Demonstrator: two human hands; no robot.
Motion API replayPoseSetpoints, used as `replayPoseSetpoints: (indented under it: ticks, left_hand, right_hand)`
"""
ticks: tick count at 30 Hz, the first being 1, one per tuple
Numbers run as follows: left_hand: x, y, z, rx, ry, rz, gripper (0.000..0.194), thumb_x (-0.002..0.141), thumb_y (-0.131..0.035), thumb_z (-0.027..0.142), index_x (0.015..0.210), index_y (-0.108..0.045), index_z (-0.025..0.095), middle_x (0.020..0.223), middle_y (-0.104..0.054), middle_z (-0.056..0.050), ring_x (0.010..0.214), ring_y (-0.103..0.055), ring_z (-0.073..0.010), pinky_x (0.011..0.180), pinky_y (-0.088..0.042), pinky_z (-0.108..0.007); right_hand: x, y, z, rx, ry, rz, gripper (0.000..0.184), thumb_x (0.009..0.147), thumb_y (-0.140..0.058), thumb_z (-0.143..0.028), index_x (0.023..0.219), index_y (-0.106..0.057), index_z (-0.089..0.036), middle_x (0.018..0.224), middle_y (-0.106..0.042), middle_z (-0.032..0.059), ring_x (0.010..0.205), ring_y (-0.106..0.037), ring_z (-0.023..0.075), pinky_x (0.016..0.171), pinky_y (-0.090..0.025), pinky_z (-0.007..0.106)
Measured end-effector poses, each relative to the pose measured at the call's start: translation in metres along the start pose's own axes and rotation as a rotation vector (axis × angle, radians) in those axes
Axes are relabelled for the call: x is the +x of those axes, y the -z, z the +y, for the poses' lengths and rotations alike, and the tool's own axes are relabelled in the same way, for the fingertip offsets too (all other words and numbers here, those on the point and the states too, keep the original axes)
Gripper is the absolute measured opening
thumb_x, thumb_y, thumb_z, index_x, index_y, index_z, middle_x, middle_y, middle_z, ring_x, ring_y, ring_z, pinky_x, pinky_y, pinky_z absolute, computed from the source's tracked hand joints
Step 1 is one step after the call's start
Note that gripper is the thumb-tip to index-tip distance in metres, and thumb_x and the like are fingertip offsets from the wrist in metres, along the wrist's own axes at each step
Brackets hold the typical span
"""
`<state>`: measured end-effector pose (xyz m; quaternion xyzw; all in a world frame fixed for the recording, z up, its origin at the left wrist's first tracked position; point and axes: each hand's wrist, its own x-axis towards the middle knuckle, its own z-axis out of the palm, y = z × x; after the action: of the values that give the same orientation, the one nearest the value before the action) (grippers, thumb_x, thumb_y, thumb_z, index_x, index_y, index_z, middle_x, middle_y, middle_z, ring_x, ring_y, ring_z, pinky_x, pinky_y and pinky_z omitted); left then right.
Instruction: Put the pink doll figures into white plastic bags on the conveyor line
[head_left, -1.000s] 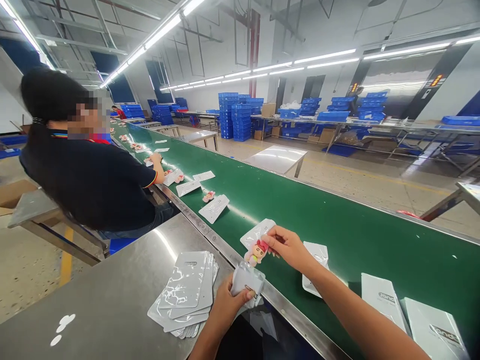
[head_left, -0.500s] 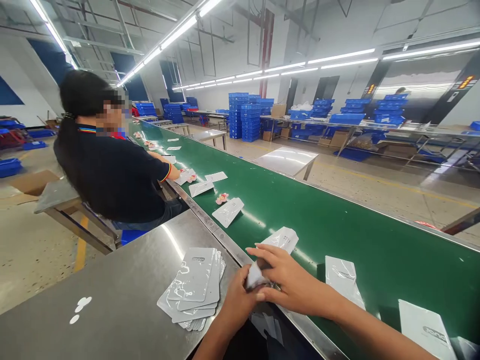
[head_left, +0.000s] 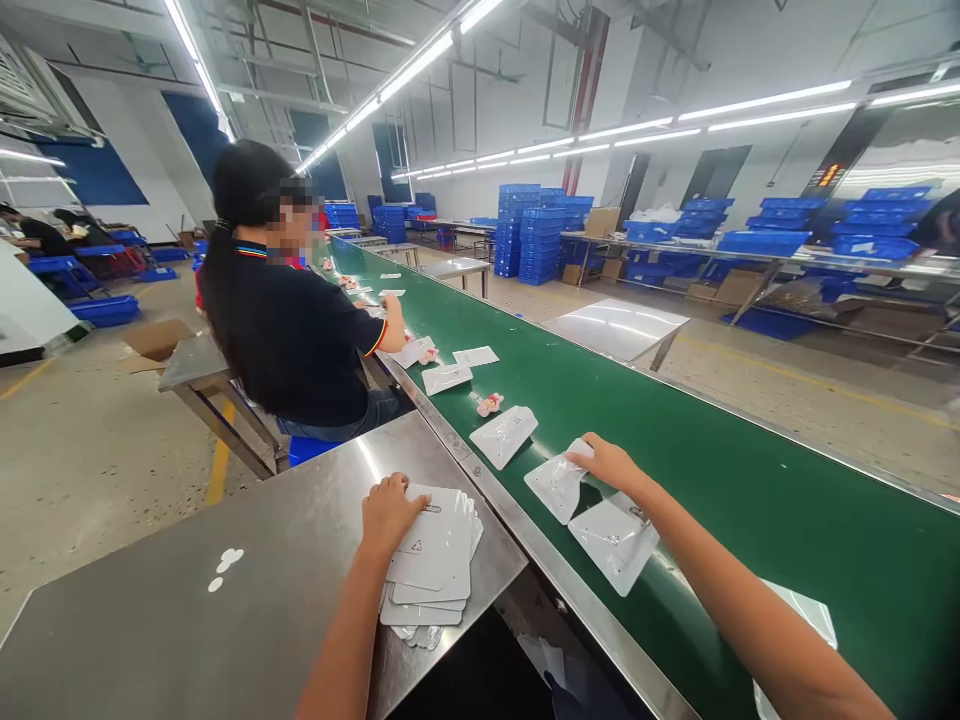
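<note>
My left hand [head_left: 390,512] rests with curled fingers on the top edge of a stack of white plastic pouches [head_left: 433,560] lying on the steel table [head_left: 225,610]. My right hand [head_left: 609,462] reaches over the green conveyor belt [head_left: 675,440] and its fingers press on a white pouch [head_left: 556,482] lying on the belt. Another white pouch [head_left: 616,540] lies on the belt just under my right forearm. A further pouch [head_left: 504,434] and a small pink figure [head_left: 489,404] lie a little farther up the belt.
A person in a dark shirt [head_left: 289,330] sits at the neighbouring steel table [head_left: 196,362], hands at the belt among more pouches [head_left: 446,377]. Blue crates [head_left: 525,232] are stacked beyond the belt. A steel side table [head_left: 619,328] stands across it.
Both hands held a pouch and the pink figure together at the belt's edge. Now they are apart: the left has gone to the stack on the table, the right onto a pouch on the belt.
</note>
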<state>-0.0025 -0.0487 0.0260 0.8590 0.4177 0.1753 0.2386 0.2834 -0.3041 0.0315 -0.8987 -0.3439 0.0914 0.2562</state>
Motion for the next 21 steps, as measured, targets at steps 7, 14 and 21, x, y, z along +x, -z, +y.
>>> replayPoseSetpoints:
  ticks: [7, 14, 21]
  left_hand:
    - [-0.015, -0.009, -0.004, -0.145, -0.118, 0.086, 0.02, 0.078, -0.048, 0.039, 0.076, -0.059, 0.022, 0.085, -0.064, -0.002, 0.088, -0.057, -0.0219, 0.081, -0.039, -0.034]
    - [-0.049, 0.019, 0.036, -0.735, -0.12, -0.138, 0.042, 0.07, -0.061, 0.049, 0.1, -0.059, 0.021, 0.081, -0.066, -0.002, 0.074, -0.061, -0.0179, 0.067, -0.047, -0.027]
    - [-0.051, 0.002, 0.051, -1.147, 0.283, -0.513, 0.044, 0.066, -0.068, 0.049, 0.092, -0.064, 0.012, 0.072, -0.069, -0.007, 0.064, -0.064, -0.0204, 0.062, -0.049, -0.031]
  right_hand:
    - [-0.024, -0.009, -0.049, -0.015, 0.333, 0.2, 0.036, 0.089, -0.042, -0.042, 0.117, -0.052, -0.022, 0.119, -0.055, 0.0081, 0.109, -0.051, 0.0234, 0.09, -0.041, 0.037]
    - [-0.054, -0.046, -0.153, 0.278, 0.766, -0.031, 0.014, 0.083, -0.058, -0.031, 0.092, -0.061, -0.02, 0.09, -0.063, 0.0027, 0.089, -0.057, 0.0164, 0.079, -0.043, 0.027]
    - [0.001, -0.028, -0.159, 0.297, 0.386, -0.292, 0.026, 0.086, -0.053, -0.042, 0.084, -0.062, -0.018, 0.077, -0.064, -0.0007, 0.076, -0.06, 0.0131, 0.066, -0.042, 0.02]
